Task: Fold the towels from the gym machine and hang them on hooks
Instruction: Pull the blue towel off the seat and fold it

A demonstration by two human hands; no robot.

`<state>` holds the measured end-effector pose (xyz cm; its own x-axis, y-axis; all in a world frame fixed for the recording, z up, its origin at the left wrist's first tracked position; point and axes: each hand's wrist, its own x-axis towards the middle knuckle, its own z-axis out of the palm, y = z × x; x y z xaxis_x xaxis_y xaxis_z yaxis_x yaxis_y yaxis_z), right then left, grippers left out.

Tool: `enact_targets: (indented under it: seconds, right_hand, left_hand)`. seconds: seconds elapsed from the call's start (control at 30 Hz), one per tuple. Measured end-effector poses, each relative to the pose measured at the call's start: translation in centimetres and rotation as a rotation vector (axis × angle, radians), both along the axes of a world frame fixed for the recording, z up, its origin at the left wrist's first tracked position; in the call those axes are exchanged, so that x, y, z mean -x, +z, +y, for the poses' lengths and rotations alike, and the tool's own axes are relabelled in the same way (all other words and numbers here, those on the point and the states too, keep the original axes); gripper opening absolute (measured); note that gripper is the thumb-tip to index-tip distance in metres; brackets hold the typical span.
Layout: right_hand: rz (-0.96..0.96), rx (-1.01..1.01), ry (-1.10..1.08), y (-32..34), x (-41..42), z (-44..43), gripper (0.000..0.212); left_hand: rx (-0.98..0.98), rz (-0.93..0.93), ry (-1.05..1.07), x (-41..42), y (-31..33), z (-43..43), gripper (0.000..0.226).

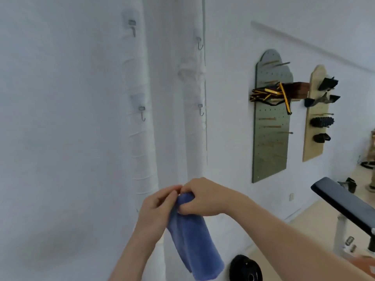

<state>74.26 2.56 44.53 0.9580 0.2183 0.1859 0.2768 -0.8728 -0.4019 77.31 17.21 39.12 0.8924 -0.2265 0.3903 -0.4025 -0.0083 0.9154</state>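
Observation:
A folded blue towel [192,238] hangs down in front of me, held at its top end by both hands. My left hand [157,205] pinches the top edge from the left. My right hand [203,196] curls over the top from the right, fingers gripping the fabric. On two white wrapped pipes ahead are metal hooks: an upper left hook [133,27], a lower left hook [142,113], an upper right hook [199,44] and a lower right hook [201,110]. All the hooks are bare. The towel is well below the lower hooks.
A grey pegboard [272,138] with black and yellow straps and a wooden pegboard [315,126] with black accessories hang on the right wall. A black padded bench [345,201] stands at the right. A black weight plate [245,268] lies on the floor below.

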Motion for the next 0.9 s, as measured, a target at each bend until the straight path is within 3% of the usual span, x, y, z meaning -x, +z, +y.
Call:
enact_targets:
  seconds: [0.1,0.2,0.33,0.57,0.77,0.9]
  right_hand:
    - [0.07,-0.038,0.039,1.9,-3.5,-0.9,0.012]
    - [0.11,-0.019,0.06,4.0,-6.7,-2.1,0.016]
    - [0.12,0.036,0.118,6.5,-10.7,-3.5,0.014]
    - [0.105,0.027,0.208,8.5,-18.6,-4.9,0.027]
    - [0.156,-0.327,0.248,9.4,-26.2,-4.2,0.023]
    - [0.006,-0.48,0.191,11.2,-30.1,-2.5,0.032]
  left_hand:
    - [-0.205,-0.139,-0.118,-2.3,3.5,-0.3,0.022]
    - [-0.348,-0.136,-0.171,-5.3,5.5,0.0,0.022]
    - [-0.31,-0.126,-0.13,-8.6,7.0,-0.5,0.017]
    - [-0.342,-0.167,0.124,-15.7,8.6,-1.1,0.02]
    - [-0.222,-0.168,0.246,-22.6,10.1,0.5,0.018]
    - [-0.102,-0.261,0.297,-27.3,12.7,1.4,0.017]
